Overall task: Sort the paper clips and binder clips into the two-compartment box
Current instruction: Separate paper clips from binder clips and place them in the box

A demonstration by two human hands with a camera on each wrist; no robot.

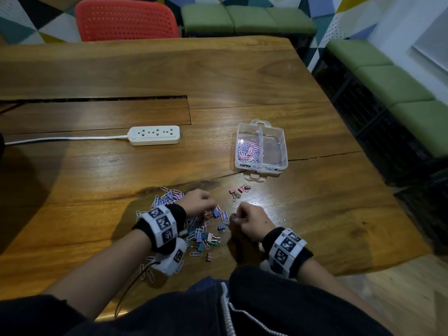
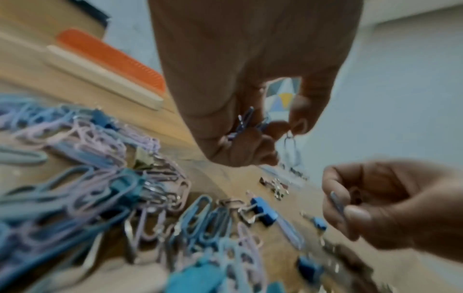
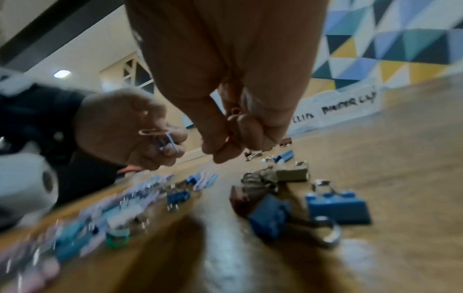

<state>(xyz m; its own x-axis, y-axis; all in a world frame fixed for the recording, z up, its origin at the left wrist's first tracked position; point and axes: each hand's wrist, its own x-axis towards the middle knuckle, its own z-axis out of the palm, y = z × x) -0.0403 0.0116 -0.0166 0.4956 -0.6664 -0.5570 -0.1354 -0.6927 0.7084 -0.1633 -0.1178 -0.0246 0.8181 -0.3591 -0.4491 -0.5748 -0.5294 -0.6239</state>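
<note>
A mixed pile of pastel paper clips [image 1: 169,198] and small binder clips [image 1: 213,237] lies on the wooden table [image 1: 315,214] near me. My left hand [image 1: 210,206] hovers over the pile, fingers curled round several blue and pink paper clips [image 2: 241,123]. Just to its right, my right hand [image 1: 236,218] pinches a paper clip [image 2: 337,204] between thumb and fingertips. The clear two-compartment box [image 1: 282,141] stands farther back on the right. Its left half holds many paper clips [image 1: 247,149]; its right half looks bare. The labels [image 3: 348,103] face me.
A few pink binder clips [image 1: 238,191] lie apart between the box and my hands. A white power strip [image 1: 154,135] with its cable lies at mid-left. A red chair [image 1: 126,20] stands behind the table, green benches [image 1: 392,86] along the right.
</note>
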